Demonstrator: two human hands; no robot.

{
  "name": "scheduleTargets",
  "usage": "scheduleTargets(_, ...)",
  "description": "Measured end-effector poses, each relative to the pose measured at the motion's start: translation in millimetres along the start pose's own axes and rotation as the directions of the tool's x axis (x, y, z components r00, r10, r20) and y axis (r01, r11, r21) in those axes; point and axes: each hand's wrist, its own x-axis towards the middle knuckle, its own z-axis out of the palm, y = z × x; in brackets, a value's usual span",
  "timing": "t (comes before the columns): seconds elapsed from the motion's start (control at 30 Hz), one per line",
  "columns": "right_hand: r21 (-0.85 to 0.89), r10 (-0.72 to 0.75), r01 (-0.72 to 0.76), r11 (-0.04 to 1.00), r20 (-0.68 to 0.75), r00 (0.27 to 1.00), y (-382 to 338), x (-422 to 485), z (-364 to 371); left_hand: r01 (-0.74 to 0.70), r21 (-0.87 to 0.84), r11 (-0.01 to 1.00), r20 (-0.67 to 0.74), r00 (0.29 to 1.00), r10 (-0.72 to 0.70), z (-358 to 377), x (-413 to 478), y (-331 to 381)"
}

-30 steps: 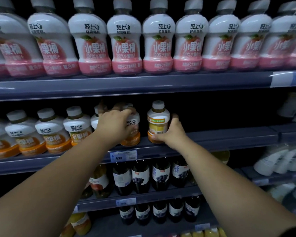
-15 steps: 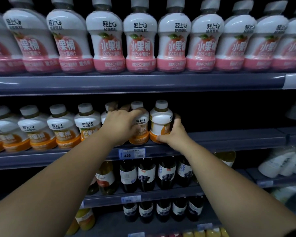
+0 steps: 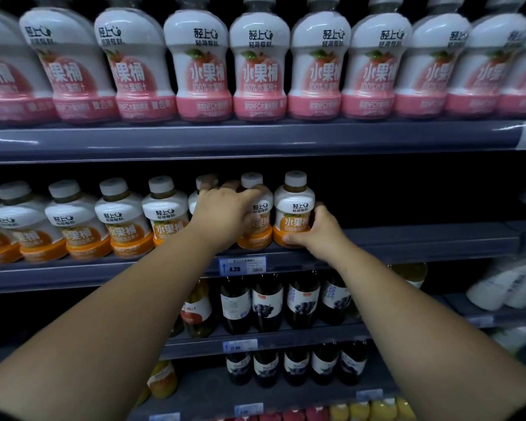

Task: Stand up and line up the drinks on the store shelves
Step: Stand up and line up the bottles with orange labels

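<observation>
End bottle (image 3: 293,208) is on the mid shelf (image 3: 422,241), upright at the R end of the orange row (image 3: 119,220). It has a white cap, a white shoulder w/ dark print, an orange label and an orange base band, label facing out. R hand (image 3: 319,229) has it clamped low: thumb across the base band in front, fingers wrapped round its R side. It stands tight beside the 2nd bottle (image 3: 257,220); touching or not, can't tell. L hand (image 3: 225,214) is on that one, fingers curled over its shoulder & gripping, cap poking up above the knuckles. The L hand hides most of a 3rd bottle (image 3: 205,180), only its cap shows.

The rest of the row runs off L, all upright, labels out, near the shelf lip. R of the end bottle, bare dark board shows along the shelf, w/ a gap over the caps up to the top shelf (image 3: 255,138). Price tag (image 3: 243,265) sits on the lip just under both hands. Up top, pink bottles (image 3: 258,68) are packed shoulder to shoulder. Below are dark bottles (image 3: 268,302) in two tiers.
</observation>
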Motion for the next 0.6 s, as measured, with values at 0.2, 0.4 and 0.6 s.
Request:
scheduleTargets(0.2,0.012,-0.013,0.013,1.000,0.030,0.999,1.9,0.9,-3.9,0.013,0.012,1.000,0.037,0.999,-0.014,-6.2,2.3,3.5)
scheduleTargets(0.4,-0.003,-0.031,0.031,1.000,0.052,0.998,5.9,3.2,-4.8,0.028,-0.003,1.000,0.055,0.998,-0.028,-9.8,-1.5,2.4)
scheduleTargets(0.6,0.004,-0.037,0.037,0.999,0.096,0.995,6.0,4.1,-8.7,0.005,0.008,1.000,-0.033,0.999,-0.005,-2.9,-7.2,0.4)
